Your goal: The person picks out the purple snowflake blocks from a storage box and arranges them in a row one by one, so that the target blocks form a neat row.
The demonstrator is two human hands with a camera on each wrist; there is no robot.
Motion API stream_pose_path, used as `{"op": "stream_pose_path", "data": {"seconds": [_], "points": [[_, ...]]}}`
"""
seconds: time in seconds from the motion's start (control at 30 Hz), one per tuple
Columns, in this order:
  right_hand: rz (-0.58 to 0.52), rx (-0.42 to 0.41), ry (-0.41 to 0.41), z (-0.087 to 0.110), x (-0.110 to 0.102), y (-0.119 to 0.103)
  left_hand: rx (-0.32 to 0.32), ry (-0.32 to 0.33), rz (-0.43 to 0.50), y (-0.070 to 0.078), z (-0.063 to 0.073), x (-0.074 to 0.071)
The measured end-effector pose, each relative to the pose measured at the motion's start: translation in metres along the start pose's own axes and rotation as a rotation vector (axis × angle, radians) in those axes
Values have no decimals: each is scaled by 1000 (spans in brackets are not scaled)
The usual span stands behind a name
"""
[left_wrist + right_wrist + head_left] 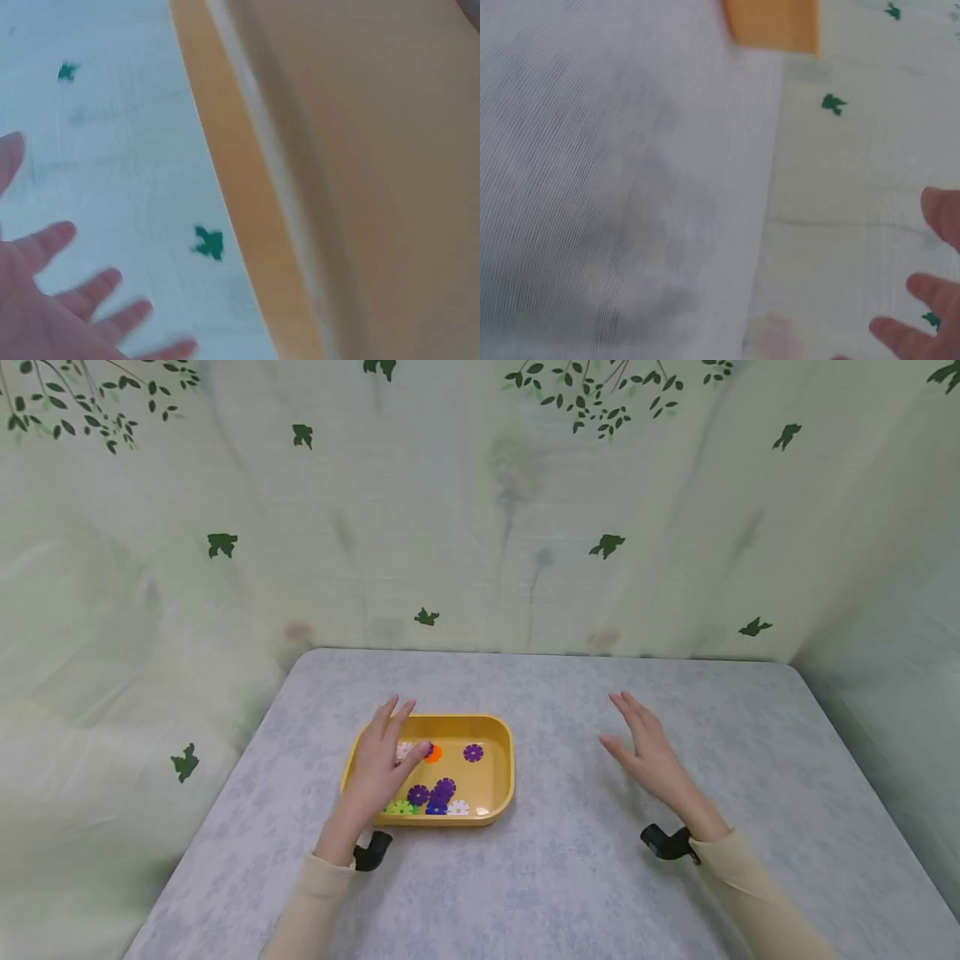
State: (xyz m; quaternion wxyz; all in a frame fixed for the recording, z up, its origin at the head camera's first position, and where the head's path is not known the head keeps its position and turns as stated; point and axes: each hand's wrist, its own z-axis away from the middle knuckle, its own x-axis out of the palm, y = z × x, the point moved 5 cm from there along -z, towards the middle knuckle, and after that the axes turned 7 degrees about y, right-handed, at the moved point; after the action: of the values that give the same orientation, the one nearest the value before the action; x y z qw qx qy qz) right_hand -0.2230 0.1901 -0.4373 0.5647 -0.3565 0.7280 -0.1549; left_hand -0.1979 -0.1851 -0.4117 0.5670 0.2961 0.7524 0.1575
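A yellow tray [495,777] lies left of centre on the table, with several small flower-shaped pieces in it. Purple pieces [445,787] gather near its front wall, beside green [402,807], blue [437,807] and white [458,808] ones. One purple piece [473,752] lies apart at the back right. Over the tray's left side hovers my left hand [375,768], fingers extended and holding nothing; it hides part of the pieces there. My right hand [656,764] is held above the table to the right of the tray, its fingers straight and nothing in them.
The grey table [570,893] has a back edge that meets a pale curtain [465,527] printed with green leaves and birds. Curtain also hangs along both sides. A black wrist camera [372,852] sits at the left wrist, another black camera [666,842] at the right.
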Motion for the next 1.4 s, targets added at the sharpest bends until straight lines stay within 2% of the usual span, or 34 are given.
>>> {"op": "stream_pose_path", "data": {"seconds": [0.07, 0.13, 0.23, 0.3, 0.43, 0.5, 0.6, 0.73, 0.87, 1.0, 1.17, 1.27, 1.4], "points": [[-124, -5, -19, -4, 4, -5, 21, 52, 118, -7, 2, -9], [-248, 0, -42, -8, 9, -10, 3, 109, 249, -16, 4, -19], [-455, 36, -99, -12, 18, -19, -80, 196, 427, -34, 8, -34], [-571, 70, -143, -15, 26, -26, -163, 249, 526, -47, 12, -42], [-701, 123, -221, -22, 45, -42, -305, 322, 638, -74, 23, -51], [-738, 132, -265, -27, 57, -51, -358, 312, 669, -87, 28, -49], [-778, 134, -358, -33, 74, -67, -417, 243, 694, -103, 34, -39], [-795, 129, -495, -42, 96, -89, -452, 152, 799, -116, 41, -24], [-797, 132, -623, -49, 118, -105, -476, 87, 901, -120, 45, -12], [-791, 141, -749, -54, 138, -117, -503, 50, 923, -122, 46, -5], [-760, 132, -895, -55, 156, -129, -516, 45, 932, -123, 43, 1], [-729, 157, -948, -53, 166, -132, -516, 50, 919, -123, 41, 5], [-675, 199, -977, -51, 176, -132, -517, 44, 910, -123, 40, 9]]}}
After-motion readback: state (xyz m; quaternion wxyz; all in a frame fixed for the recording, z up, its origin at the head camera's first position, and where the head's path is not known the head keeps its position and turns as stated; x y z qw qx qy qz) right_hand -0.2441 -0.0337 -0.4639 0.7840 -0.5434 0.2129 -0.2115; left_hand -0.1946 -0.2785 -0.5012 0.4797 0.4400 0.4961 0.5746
